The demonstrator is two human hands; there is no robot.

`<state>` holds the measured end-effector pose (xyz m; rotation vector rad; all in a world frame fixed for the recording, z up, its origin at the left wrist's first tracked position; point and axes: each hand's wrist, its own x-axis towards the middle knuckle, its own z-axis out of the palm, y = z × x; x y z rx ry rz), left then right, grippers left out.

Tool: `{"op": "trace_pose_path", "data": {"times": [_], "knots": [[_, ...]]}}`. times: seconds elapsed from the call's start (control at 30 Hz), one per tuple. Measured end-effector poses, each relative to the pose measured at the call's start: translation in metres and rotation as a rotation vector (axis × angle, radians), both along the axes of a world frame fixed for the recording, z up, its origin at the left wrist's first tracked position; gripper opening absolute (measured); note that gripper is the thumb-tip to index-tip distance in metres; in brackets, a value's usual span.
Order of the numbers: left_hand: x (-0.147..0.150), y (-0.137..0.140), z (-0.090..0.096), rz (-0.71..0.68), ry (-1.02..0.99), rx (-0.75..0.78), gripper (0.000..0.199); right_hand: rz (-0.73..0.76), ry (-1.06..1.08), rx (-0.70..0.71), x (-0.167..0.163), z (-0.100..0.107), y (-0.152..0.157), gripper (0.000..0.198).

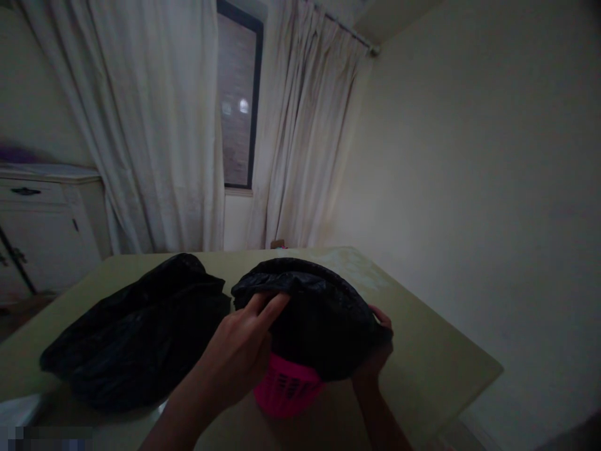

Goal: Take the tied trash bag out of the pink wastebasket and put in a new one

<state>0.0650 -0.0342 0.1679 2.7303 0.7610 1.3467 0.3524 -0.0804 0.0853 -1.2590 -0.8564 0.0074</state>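
Note:
A black plastic bag (319,326) is spread over the top of a pink plastic basket (288,388) with slotted sides. Only the basket's lower part shows below the bag. My left hand (246,341) grips the bag's near left edge, its fingertips partly hidden at the black folds. At the bag's right side, my right hand (378,357) is closed on the plastic, with some fingers behind it. To the left lies a second crumpled black plastic bag (141,332), close to my left forearm and apart from both hands.
Everything rests on a pale yellow-green table (422,351), which has a corner at the right. A plain wall (469,188) rises beyond its right side. Curtains (159,125) and a window (237,100) are behind, with a white cabinet (47,225) at the far left.

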Motion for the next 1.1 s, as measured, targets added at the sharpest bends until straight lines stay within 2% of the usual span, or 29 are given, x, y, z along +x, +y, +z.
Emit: {"op": "trace_pose_path", "data": {"times": [0.07,0.13,0.23,0.3,0.37,0.4,0.5,0.53,0.6,0.63,0.73,0.83,0.9,0.97,1.03,1.1], "knots": [[-0.005,0.0,0.002,-0.026,0.034,-0.029,0.07,-0.035,-0.035,-0.01,0.02,0.006,0.005,0.048],[-0.01,0.001,0.003,-0.05,0.049,-0.031,0.07,0.025,-0.062,-0.03,0.043,0.021,0.018,0.049],[-0.013,-0.001,0.006,-0.081,0.03,0.021,0.076,0.182,-0.137,-0.13,0.07,0.057,0.052,0.05],[-0.011,-0.004,0.009,-0.106,0.016,0.066,0.082,0.286,-0.216,-0.25,0.073,0.09,0.078,0.05],[-0.009,-0.008,0.012,-0.134,0.023,0.088,0.086,0.43,-0.271,-0.31,0.06,0.127,0.099,0.047],[-0.007,-0.009,0.013,-0.144,0.036,0.086,0.087,0.518,-0.307,-0.291,0.048,0.146,0.107,0.044],[-0.006,-0.01,0.013,-0.127,0.075,0.056,0.085,0.909,-0.394,-0.166,0.001,0.2,0.112,0.037],[-0.006,-0.009,0.011,-0.107,0.08,0.041,0.083,0.989,-0.384,-0.109,-0.014,0.215,0.109,0.037],[-0.008,-0.005,0.007,-0.067,0.074,0.015,0.078,1.045,-0.293,-0.003,-0.034,0.237,0.099,0.036],[-0.009,-0.003,0.005,-0.057,0.067,0.006,0.076,1.022,-0.225,0.048,-0.037,0.244,0.094,0.035],[-0.011,0.001,0.001,-0.074,0.055,-0.019,0.078,0.882,-0.007,0.166,-0.02,0.244,0.084,0.033],[-0.011,0.0,0.004,-0.072,0.053,-0.025,0.081,0.739,0.16,0.208,0.024,0.226,0.083,0.032],[-0.012,-0.002,0.007,-0.047,0.025,-0.001,0.079,0.673,0.203,0.172,0.051,0.212,0.083,0.032],[-0.018,-0.001,0.011,-0.052,-0.067,0.014,0.067,0.65,0.21,0.113,0.071,0.199,0.08,0.031],[-0.027,0.004,0.015,-0.071,-0.219,-0.002,0.041,0.66,0.206,0.046,0.083,0.191,0.074,0.029],[-0.036,0.013,0.016,-0.031,-0.351,-0.089,0.019,0.648,0.152,-0.038,0.091,0.189,0.067,0.028]]}}
